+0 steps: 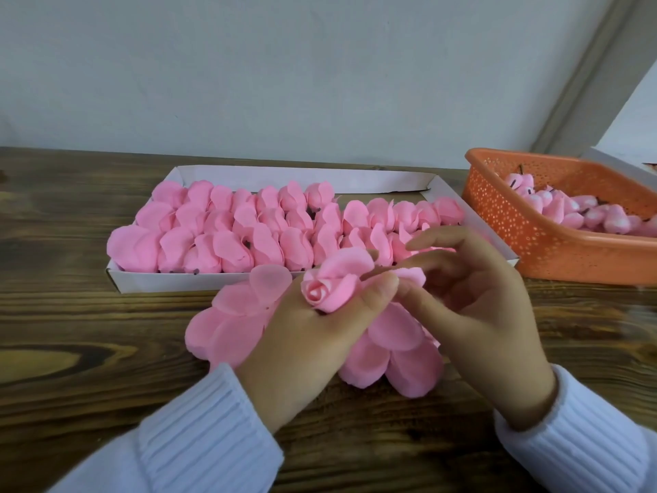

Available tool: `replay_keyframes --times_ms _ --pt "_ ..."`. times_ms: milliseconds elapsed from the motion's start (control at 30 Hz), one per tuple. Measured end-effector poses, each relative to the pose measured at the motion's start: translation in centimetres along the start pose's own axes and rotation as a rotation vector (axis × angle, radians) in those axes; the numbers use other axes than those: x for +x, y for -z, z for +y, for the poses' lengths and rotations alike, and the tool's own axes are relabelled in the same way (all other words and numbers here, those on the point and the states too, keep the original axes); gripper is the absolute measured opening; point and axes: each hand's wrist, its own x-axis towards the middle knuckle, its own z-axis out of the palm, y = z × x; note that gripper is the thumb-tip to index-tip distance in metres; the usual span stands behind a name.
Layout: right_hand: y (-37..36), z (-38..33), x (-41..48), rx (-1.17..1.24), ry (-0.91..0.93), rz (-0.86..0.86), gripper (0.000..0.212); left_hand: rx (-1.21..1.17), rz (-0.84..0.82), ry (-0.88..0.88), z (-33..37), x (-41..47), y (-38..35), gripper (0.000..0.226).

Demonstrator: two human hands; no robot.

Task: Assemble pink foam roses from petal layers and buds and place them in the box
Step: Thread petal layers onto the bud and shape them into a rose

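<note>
Above the desk [71,314], the left hand [309,336] holds a half-wrapped rose [329,288]; the right hand [473,307] pinches its outer petal [412,275].

I'm looking at a small handcraft workbench, not a factory line: a dark wooden table [64,314] against a bare pale wall [284,65], a white cardboard box [177,281] of pink roses [227,225] mid-frame, loose petals [231,325] below it, and an orange plastic basket [526,222] of buds [583,215] at right.
</note>
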Motion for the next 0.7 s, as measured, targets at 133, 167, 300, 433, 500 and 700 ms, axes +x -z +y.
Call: replay_keyframes --times_ms 133,167,300,433,500,700 --pt "0.14 -0.14 -0.23 -0.157 0.164 0.047 0.013 0.077 -0.047 0.010 -0.05 -0.10 -0.06 0.018" --pt "0.20 -0.18 -0.26 -0.175 0.185 0.056 0.010 0.098 -0.052 0.000 -0.01 -0.10 -0.14 0.012" --pt "0.37 -0.15 -0.35 -0.172 0.200 0.069 0.008 0.167 -0.032 0.001 -0.01 -0.21 -0.46 0.005" --pt "0.35 -0.24 -0.29 -0.076 0.206 -0.006 0.002 0.167 -0.097 -0.032 -0.11 -0.32 -0.17 0.015" --pt "0.38 -0.26 -0.16 -0.003 0.196 -0.040 0.005 0.143 -0.011 -0.012 -0.37 -0.45 -0.18 0.012" --pt "0.33 -0.09 -0.07 0.079 0.175 -0.070 0.010 0.150 0.074 -0.017 -0.36 -0.17 0.11 0.025"
